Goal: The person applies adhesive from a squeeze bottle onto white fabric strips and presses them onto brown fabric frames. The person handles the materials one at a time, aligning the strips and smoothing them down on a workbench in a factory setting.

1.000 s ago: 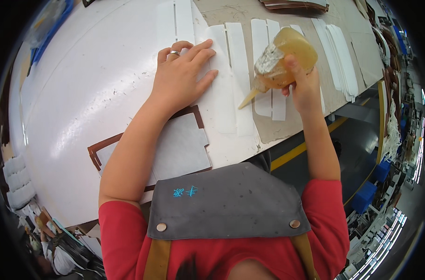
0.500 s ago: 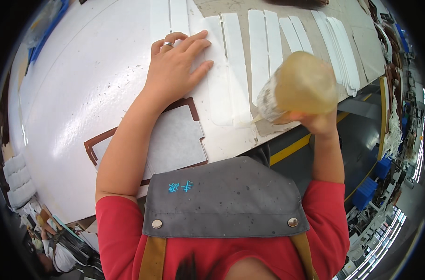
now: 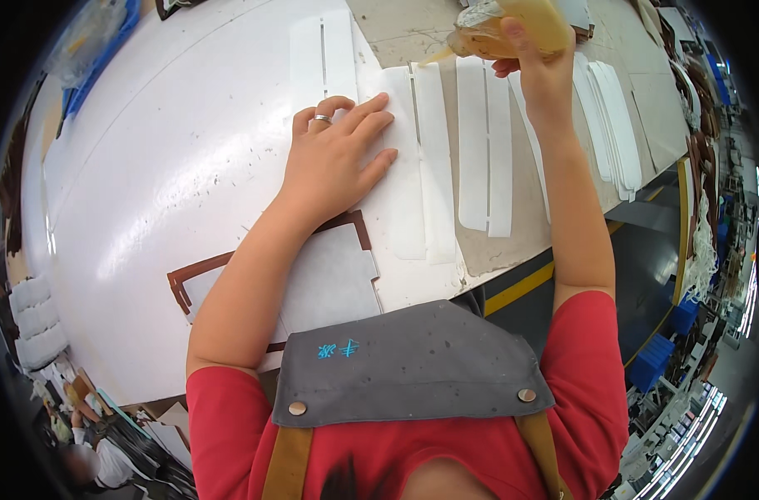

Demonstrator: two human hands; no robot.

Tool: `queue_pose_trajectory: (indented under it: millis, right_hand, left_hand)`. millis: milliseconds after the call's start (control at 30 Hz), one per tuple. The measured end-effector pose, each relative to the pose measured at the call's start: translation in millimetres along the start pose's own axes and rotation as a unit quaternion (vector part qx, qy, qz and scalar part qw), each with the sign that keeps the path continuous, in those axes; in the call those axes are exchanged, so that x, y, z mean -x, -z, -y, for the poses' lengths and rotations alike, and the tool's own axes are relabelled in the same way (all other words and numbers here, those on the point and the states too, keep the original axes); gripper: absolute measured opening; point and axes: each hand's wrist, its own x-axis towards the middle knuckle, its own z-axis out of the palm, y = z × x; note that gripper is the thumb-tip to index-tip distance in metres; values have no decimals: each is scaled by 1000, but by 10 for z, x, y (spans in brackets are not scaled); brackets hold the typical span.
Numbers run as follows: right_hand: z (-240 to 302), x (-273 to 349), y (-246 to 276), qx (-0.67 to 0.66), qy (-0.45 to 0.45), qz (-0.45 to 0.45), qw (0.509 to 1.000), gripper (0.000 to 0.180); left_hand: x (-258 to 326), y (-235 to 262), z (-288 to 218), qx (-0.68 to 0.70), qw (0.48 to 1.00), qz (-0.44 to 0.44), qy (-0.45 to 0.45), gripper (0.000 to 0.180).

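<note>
The left hand (image 3: 334, 162) lies flat with spread fingers on a white strip (image 3: 400, 167) on the white tabletop (image 3: 171, 167); the right hand (image 3: 534, 62) grips a yellowish squeeze bottle (image 3: 504, 23), tilted above the far strips (image 3: 484, 142), nozzle pointing left.

Left hand (image 3: 334, 162) flat on white strip (image 3: 404, 167), right hand (image 3: 534, 67) gripping amber bottle (image 3: 509, 21)

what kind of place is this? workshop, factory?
Most likely a factory or workshop assembly bench. A large white worktable carries rows of cut white slotted strips; the right hand holds an amber squeeze bottle, perhaps glue; stacked blue bins line the floor beyond.
</note>
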Motion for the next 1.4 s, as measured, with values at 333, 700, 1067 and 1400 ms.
queue_pose_trajectory:
  millis: [333, 700, 1067, 1400]
  right_hand:
    - [29, -58, 159, 43, 15, 22, 999, 37]
    - [133, 364, 309, 1, -93, 15, 996, 41]
    - [384, 1085, 529, -25, -217, 18, 976, 51]
    - [465, 983, 717, -221, -237, -1, 946, 53]
  left_hand:
    - [-3, 13, -16, -6, 1000, 9, 10, 33]
    - [1, 20, -56, -28, 1000, 12, 7, 33]
    - [10, 32, -156, -88, 996, 27, -4, 33]
    - [-2, 80, -182, -101, 994, 44, 5, 28]
